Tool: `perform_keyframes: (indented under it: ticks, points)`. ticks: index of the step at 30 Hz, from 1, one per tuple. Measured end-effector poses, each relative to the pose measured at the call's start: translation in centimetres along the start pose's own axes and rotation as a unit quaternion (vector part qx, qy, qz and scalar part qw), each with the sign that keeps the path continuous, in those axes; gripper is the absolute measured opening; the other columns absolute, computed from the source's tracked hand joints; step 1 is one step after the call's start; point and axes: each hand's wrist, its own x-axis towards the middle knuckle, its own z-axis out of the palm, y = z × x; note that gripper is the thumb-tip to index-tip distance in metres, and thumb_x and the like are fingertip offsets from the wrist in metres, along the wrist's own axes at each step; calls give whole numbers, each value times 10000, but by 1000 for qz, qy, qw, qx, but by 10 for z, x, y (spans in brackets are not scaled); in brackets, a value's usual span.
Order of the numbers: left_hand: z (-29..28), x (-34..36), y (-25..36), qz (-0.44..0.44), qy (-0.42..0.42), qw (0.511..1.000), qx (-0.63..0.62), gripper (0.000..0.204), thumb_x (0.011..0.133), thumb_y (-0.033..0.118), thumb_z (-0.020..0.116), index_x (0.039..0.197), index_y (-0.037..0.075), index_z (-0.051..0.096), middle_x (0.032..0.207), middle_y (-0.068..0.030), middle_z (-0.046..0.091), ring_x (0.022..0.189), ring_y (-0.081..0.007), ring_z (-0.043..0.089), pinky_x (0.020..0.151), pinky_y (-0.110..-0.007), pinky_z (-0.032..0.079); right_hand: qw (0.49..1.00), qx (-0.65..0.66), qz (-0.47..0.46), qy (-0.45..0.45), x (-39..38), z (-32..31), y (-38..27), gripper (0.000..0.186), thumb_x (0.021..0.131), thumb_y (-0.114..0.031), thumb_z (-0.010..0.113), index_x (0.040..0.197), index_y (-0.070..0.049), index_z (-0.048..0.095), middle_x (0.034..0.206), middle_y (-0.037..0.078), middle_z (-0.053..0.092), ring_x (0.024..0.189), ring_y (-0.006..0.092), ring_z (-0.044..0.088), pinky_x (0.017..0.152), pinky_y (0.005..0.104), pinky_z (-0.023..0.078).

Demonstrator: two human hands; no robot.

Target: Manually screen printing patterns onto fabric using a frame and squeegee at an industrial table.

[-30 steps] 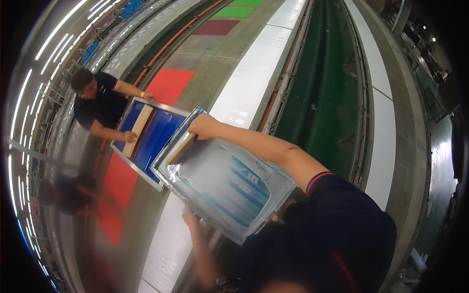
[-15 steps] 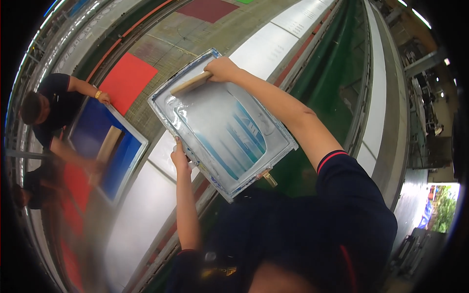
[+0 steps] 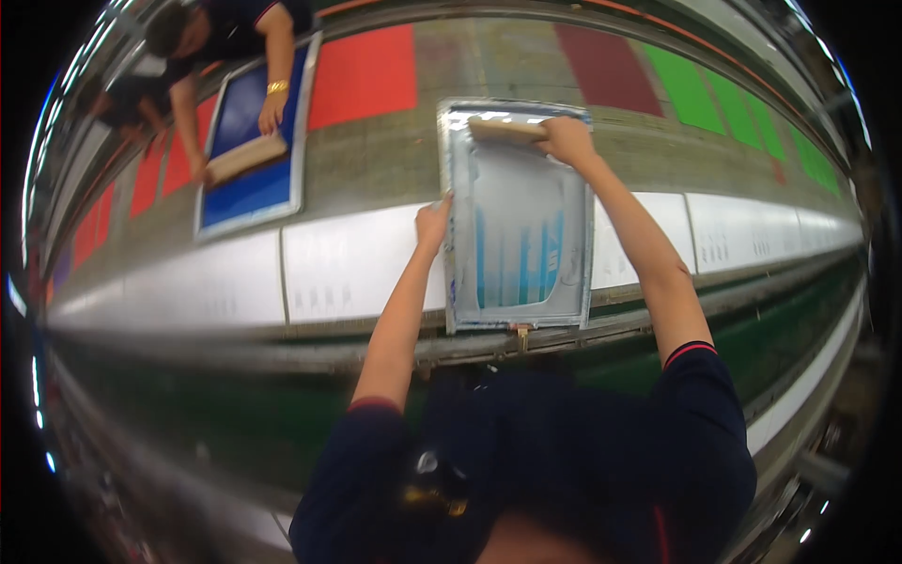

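Head: right hand [image 3: 567,144] grips squeegee [image 3: 503,131], left hand [image 3: 432,225] holds frame [image 3: 451,287].

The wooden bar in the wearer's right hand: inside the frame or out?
Inside: the wooden bar sits crosswise within the silver frame, near its far end, right hand gripping it.

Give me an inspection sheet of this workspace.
Surface: grey-brown table; white panels along its near side.
Job's things: framed screen with blue streaks, over the table; wooden bar across its far end.
Clutter: nothing seen near the hands.
Hands: right hand closed on the bar's right end; left hand at the screen's left rim, grip partly hidden.
Cables: nothing seen.
Surroundings: co-worker at left, hands at second bar over blue screen; red, maroon and green rectangles beyond.
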Motion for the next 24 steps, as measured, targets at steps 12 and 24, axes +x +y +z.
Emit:
perform_keyframes:
  ticks: [12, 24]
  points:
    - [-490, -219, -268, -34, 102, 993, 53, 1006, 884, 809, 726, 1180, -153, 747, 1165, -338, 768, 1119, -409, 762, 977, -458, 589, 965, 253, -67, -4, -174, 39, -526, 417, 826, -443, 855, 1031, -81, 833, 971, 192, 799, 940, 410, 765, 852, 512, 589]
    - [-1218, -602, -477, -16, 159, 987, 27, 862, 995, 702, 563, 957, -133, 772, 1061, -379, 755, 1009, -483, 757, 931, -537, 568, 971, 233, -54, 6, -467, -204, -1305, 478, 844, -456, 863, 1136, -80, 824, 969, 197, 803, 933, 436, 770, 816, 521, 590]
